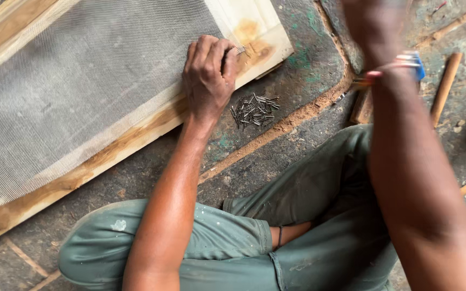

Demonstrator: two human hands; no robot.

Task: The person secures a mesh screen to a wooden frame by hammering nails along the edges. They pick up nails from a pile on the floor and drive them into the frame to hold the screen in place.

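Down on the worn, paint-stained concrete floor (pixel 308 59), the person sits cross-legged in grey-green trousers (pixel 297 215). Lying flat in front of them is a pale wooden frame (pixel 136 137) with fine grey wire mesh (pixel 82 81) stretched across its opening. The left hand (pixel 208 73) rests knuckles-up on the lower rail of the frame near its right corner, fingers curled under and pressed together at the mesh edge; something small and metallic seems pinched at the fingertips (pixel 232 51), though what exactly it is cannot be told. Just beside that hand, on the floor off the frame's edge, lies a small loose heap of thin dark steel nails (pixel 254 109).

The right hand (pixel 370 21) is raised high, close to the camera, blurred and cut off by the top edge, so whether it is closed or grips anything cannot be told. Coloured bands (pixel 400 67) circle its wrist. Farther right, a brown wooden stick (pixel 445 86) lies on the floor, well apart from the frame.
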